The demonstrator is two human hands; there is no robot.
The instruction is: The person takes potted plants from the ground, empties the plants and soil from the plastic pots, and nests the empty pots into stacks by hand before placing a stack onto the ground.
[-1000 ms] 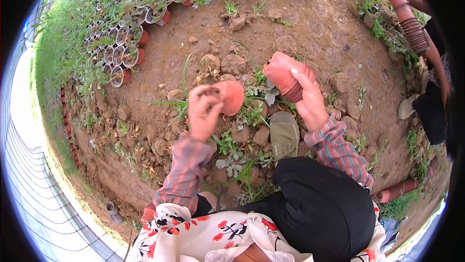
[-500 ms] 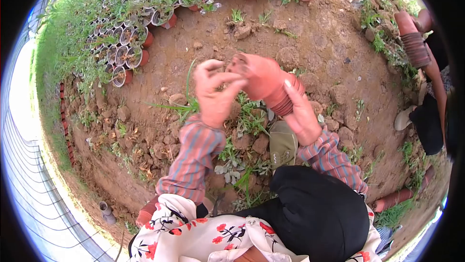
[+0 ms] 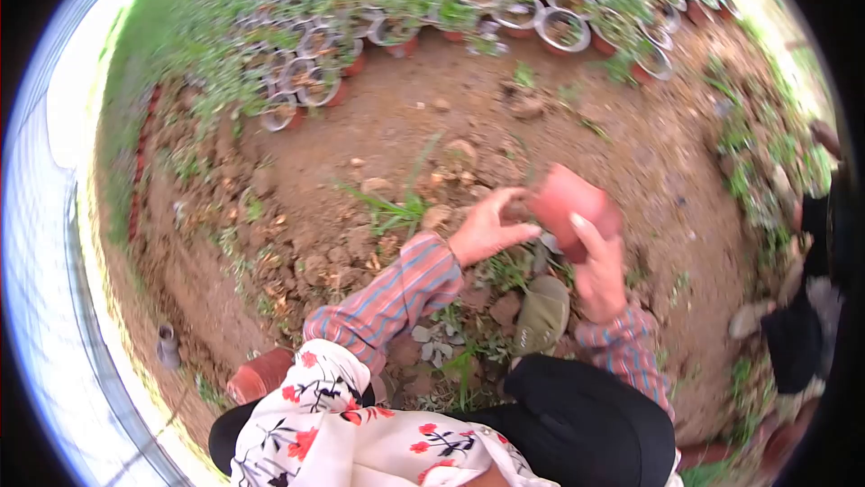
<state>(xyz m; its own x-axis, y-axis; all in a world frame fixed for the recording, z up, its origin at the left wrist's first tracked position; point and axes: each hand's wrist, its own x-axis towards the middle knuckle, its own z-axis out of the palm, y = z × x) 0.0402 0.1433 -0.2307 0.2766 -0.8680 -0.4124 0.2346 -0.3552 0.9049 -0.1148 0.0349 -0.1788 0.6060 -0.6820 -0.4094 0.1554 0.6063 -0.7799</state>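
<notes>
A reddish-brown plastic plant pot [image 3: 569, 200] is held in front of me, tilted, its far end blurred. My right hand [image 3: 602, 273] is wrapped round its right side, thumb laid along the wall. My left hand [image 3: 489, 231] is at the pot's left end, thumb and fingers apart and curved, with the fingertips right at the pot's edge. Below the pot, my olive shoe [image 3: 542, 316] stands on the soil among weeds. A grassy weed [image 3: 396, 214] grows to the left of my left hand.
Many potted plants [image 3: 563, 29] stand packed along the back. Another reddish pot stack [image 3: 261, 374] lies by my left side, with a small grey pot [image 3: 168, 347] farther left. A person in dark clothing [image 3: 797, 338] is at the right. Clods and weeds cover the nearer ground.
My view has turned, shifting the planted pots rightward and lower. The held pots now show end-on more, with fewer stacked rims visible. My left hand has moved right and down, alongside the pot.
</notes>
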